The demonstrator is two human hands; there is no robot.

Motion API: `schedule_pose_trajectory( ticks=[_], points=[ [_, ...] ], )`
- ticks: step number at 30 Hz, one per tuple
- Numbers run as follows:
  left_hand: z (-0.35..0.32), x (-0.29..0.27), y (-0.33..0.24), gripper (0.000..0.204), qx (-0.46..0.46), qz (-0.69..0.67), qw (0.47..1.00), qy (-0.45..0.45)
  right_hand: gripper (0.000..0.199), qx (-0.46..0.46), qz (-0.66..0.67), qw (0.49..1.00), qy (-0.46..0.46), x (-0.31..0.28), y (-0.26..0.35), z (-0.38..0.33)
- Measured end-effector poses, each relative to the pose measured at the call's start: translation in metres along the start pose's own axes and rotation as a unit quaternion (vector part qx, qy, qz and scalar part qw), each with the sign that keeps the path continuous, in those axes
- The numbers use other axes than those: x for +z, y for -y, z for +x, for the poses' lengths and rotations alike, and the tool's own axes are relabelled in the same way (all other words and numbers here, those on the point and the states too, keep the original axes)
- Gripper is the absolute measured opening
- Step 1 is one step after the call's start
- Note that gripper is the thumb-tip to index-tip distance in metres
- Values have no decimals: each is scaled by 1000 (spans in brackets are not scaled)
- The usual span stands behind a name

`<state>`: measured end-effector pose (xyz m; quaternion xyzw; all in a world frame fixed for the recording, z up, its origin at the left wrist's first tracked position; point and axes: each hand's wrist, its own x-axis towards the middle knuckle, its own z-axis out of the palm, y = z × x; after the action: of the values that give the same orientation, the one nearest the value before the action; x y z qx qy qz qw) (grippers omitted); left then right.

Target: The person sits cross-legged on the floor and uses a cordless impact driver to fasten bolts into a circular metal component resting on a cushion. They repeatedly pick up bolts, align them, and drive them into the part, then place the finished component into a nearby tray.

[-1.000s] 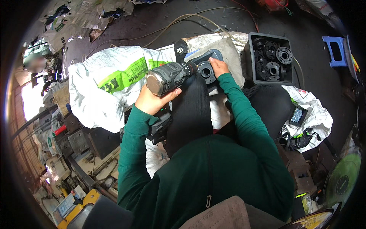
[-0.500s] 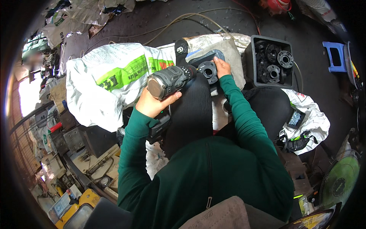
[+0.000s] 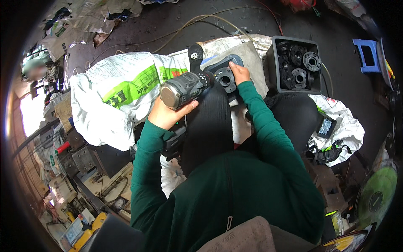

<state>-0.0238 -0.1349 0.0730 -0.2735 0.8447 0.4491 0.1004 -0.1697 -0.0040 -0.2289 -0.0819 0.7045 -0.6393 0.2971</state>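
My left hand (image 3: 170, 113) is wrapped round the handle of a dark grey cordless drill (image 3: 181, 91), its chuck pointing right. At the chuck's end is a round dark metal flange (image 3: 226, 80) with a centre bore and several smaller holes round it. My right hand (image 3: 239, 73) grips this flange by its right edge, thumb on top. Whether the drill's tip touches the flange is hard to make out. Behind the flange lies a dark shallow tray (image 3: 222, 63), partly hidden by my right hand and the flange.
A grey bin (image 3: 272, 63) of similar flanges stands right of my hands. White sacks (image 3: 94, 96) lie at left, under a grey cloth (image 3: 255, 63). A small box of screws (image 3: 326, 127) rests at right. A hose (image 3: 184, 28) crosses the floor; a blue stool (image 3: 366, 55) stands far right.
The flange in my right hand has turned slightly against the drill's end. The whole view has shifted a little; both hands keep their hold.
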Motion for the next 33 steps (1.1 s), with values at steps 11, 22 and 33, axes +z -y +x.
schedule_pose_trajectory(
  ticks=[11, 22, 33],
  points=[
    [57, 7, 3, 50, 11, 61, 994, 89, 29, -35, 65, 994, -82, 4, 4, -16],
    [90, 19, 4, 43, 27, 47, 990, 130, 37, -59, 22, 992, -106, -1, 4, -17],
    [105, 29, -7, 41, 45, 279, 945, 162, 31, -55, 21, 993, -99, -2, 4, -18]
  ],
)
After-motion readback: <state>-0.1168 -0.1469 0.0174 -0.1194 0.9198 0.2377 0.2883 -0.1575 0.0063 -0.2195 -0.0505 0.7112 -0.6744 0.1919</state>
